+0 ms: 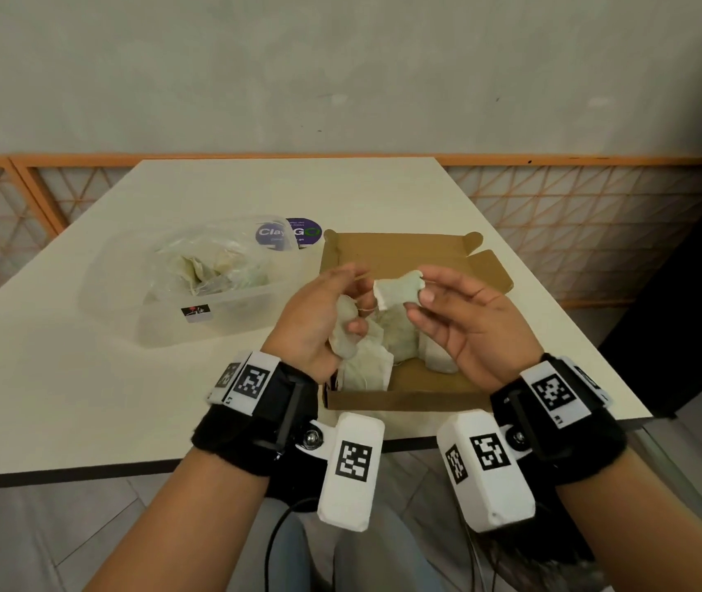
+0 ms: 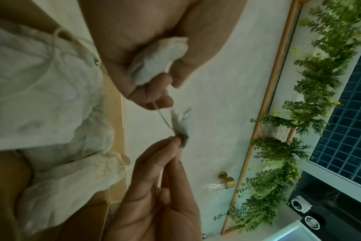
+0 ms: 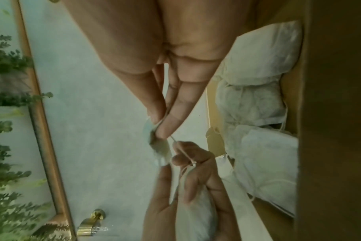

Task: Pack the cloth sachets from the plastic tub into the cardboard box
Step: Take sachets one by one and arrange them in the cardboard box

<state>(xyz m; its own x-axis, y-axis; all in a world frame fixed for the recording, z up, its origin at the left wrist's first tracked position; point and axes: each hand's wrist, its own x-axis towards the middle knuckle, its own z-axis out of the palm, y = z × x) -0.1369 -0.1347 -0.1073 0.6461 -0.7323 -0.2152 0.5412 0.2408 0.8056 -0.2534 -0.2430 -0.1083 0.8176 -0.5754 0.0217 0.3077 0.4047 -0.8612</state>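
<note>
Over the open cardboard box [image 1: 400, 399], my right hand [image 1: 424, 287] pinches a small pale green cloth sachet [image 1: 398, 290] between thumb and fingers. The left hand [image 1: 351, 299] curls round a second sachet [image 1: 343, 335] in its palm and pinches a thin string [image 1: 361, 275]. In the left wrist view that string [image 2: 162, 116] runs from the left hand's fingers [image 2: 155, 99] to the small sachet [image 2: 180, 127]. Several sachets [image 1: 400, 341] lie in the box. The clear plastic tub [image 1: 148, 318] on the left holds more sachets [image 1: 208, 271] inside a plastic bag.
A round purple lid [image 1: 289, 233] lies behind the tub and box. The box's flap [image 1: 488, 271] stands open at the far right. The white table [image 1: 63, 378] ends just before my wrists and close to the box on the right. An orange lattice railing [image 1: 588, 224] stands beyond the table.
</note>
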